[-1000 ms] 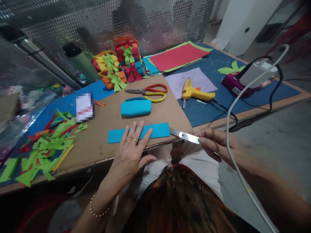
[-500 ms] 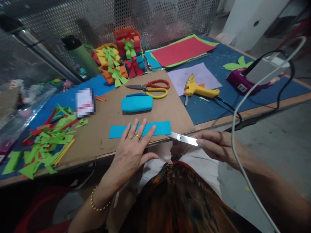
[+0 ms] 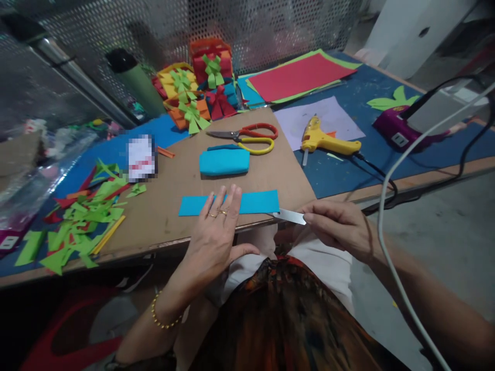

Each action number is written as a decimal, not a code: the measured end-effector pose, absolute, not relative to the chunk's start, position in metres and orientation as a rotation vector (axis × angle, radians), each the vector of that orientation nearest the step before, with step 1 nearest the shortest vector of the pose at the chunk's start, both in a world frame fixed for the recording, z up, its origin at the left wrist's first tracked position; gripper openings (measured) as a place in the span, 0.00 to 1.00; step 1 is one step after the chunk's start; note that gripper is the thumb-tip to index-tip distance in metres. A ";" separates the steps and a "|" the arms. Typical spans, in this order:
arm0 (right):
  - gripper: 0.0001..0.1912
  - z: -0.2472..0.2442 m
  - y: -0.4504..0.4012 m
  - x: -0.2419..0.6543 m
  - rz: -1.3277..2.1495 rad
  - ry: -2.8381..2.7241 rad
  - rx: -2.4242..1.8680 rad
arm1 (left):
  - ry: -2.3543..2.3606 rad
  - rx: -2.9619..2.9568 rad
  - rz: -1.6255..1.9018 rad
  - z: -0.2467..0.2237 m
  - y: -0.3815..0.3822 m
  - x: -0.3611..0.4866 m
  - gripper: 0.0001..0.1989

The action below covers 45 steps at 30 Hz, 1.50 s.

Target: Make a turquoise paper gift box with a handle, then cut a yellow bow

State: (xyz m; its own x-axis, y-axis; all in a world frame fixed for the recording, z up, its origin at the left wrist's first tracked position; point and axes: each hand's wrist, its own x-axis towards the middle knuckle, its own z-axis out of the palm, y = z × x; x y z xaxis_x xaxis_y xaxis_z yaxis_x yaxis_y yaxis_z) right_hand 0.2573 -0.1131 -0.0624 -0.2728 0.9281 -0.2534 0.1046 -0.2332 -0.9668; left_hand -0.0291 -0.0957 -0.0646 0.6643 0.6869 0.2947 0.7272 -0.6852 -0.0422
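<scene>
At the back of the worktable, small folded-paper packages [image 3: 177, 121] in yellow, orange, red and blue stand grouped, several dressed with green bows [image 3: 195, 119] and one with a red bow [image 3: 219, 103]; whether they contain anything cannot be seen. To their left, a green bottle [image 3: 141, 87] with a dark cap [image 3: 120, 59] leans in view, its contents hidden. Clear plastic wrapping [image 3: 46, 190] lies at the far left, with what it covers too blurred to identify.

Near the front edge of the brown cardboard [image 3: 154, 216] lies the blue paper strip [image 3: 259, 202], flat and lengthwise along that edge. My left hand [image 3: 214, 234] rests across its middle: the four fingers are extended and close together upon the paper, the thumb spread apart, off the strip. The strip projects on both sides of these fingers. My right hand [image 3: 336, 226] pinches the metal blade [image 3: 292, 216] between thumb and fingers; its far end disappears at the strip's near right corner, seemingly beneath it. My right fingers themselves are clear of the strip. Behind it, separate from both hands, lies a folded blue block [image 3: 224, 162], with scissors [image 3: 236, 136] just beyond.
</scene>
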 end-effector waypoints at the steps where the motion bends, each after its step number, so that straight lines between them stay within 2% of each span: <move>1: 0.24 -0.065 -0.114 0.258 1.568 -1.369 -1.291 | -1.169 -2.720 -0.390 -0.065 -0.096 -0.029 0.64; 6: 0.24 -0.068 -0.122 0.262 1.545 -1.425 -1.312 | -1.189 -2.711 -0.414 -0.066 -0.096 -0.028 0.64; 10: 0.22 -0.066 -0.121 0.264 1.484 -1.357 -1.358 | -1.172 -2.708 -0.401 -0.067 -0.096 -0.029 0.60; 18: 0.17 -0.062 -0.118 0.261 1.295 -1.459 -1.426 | -1.111 -2.748 -0.378 -0.049 -0.086 -0.028 0.46; 22: 0.16 -0.053 -0.118 0.255 1.254 -1.478 -1.472 | -0.953 -2.983 -0.363 -0.037 -0.063 -0.020 0.31; 25: 0.15 -0.051 -0.118 0.255 1.247 -1.488 -1.478 | -0.899 -3.168 -0.220 -0.032 -0.047 -0.020 0.26; 31: 0.18 -0.054 -0.117 0.254 1.391 -1.446 -1.410 | -0.977 -3.382 -0.011 -0.027 -0.040 -0.028 0.27; 45: 0.18 -0.053 -0.124 0.247 1.452 -1.442 -1.349 | -0.961 -3.442 0.002 -0.025 -0.041 -0.027 0.38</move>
State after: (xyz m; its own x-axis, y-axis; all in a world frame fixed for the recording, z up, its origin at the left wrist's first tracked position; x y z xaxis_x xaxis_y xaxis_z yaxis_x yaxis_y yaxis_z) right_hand 0.2472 -0.1242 -0.0534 -0.2345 0.9507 -0.2028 0.1965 -0.1579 -0.9677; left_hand -0.0270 -0.0410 -0.0247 0.8621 0.4938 -0.1136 0.4944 -0.7704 0.4026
